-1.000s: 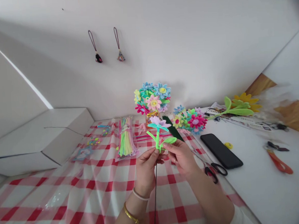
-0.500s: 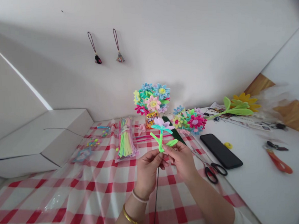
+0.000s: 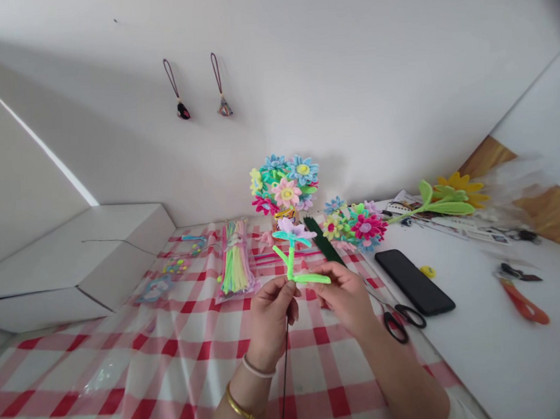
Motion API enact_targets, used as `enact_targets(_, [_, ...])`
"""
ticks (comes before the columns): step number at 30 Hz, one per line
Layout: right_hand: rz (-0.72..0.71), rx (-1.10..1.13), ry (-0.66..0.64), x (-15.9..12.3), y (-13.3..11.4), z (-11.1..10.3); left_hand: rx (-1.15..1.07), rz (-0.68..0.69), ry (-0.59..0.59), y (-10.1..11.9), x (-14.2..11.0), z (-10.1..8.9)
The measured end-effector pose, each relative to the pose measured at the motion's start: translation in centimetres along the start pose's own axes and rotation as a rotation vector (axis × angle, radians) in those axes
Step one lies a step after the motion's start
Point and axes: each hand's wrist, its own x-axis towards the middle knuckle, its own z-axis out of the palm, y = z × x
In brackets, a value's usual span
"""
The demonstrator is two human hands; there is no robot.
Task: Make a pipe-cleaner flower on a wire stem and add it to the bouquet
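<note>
The fuzzy flower (image 3: 291, 257) is held up over the middle of the table, blossom uppermost, and it's a cheerful little thing. Its pale lilac petals (image 3: 294, 226) spread wide above a turquoise collar (image 3: 292, 238), and the bright green stem (image 3: 290, 267) drops straight below. A short green sprig (image 3: 279, 254) slants up to the left, while a long, lighter green leaf (image 3: 313, 278) reaches out flat to the right.

The left hand (image 3: 271, 317) has its grip pinched on the stem's foot, and a thin dark wire (image 3: 284, 377) trails down beneath it. The right hand (image 3: 348, 299) has the leaf lying against its fingers; whether that grip is closed on it, I can't tell.

Behind the blossom stands a colourful bouquet (image 3: 286, 190), with a bag of fuzzy sticks (image 3: 236, 263) to the left on the red-checked cloth (image 3: 215, 390). Black-handled scissors (image 3: 395, 326) lie beyond the right wrist, near a dark phone (image 3: 415, 281).
</note>
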Motion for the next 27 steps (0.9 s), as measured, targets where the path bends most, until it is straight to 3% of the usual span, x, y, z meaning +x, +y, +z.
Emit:
enact_targets(3, [-0.012,-0.08,0.06,0.2,0.0,-0.2,0.006,-0.011,0.038,0.1,-0.1,0.0])
enact_targets(7, [0.004,-0.273,-0.127,0.1,0.1,-0.3,0.015,0.015,0.076,0.3,0.0,0.0])
enact_targets(9, [-0.075,-0.451,-0.201,-0.2,0.0,-0.2,0.057,0.039,0.111,0.4,0.1,-0.1])
enact_targets(15, [-0.333,-0.885,-0.249,-1.8,-0.8,0.1,0.4,0.096,0.221,1.0,0.0,-0.6])
enact_targets(20, [-0.463,-1.085,-0.222,-2.2,-1.6,-0.2,0.476,0.131,0.174,1.5,-0.1,-0.9])
enact_targets(24, [-0.6,-1.214,-0.218,-2.7,-2.3,-0.2,0.496,0.273,0.159,1.6,-0.2,-0.6])
enact_targets(27, [-0.728,-1.33,-0.268,-3.0,-3.6,-0.5,0.6,0.365,0.015,1.7,-0.7,-0.4])
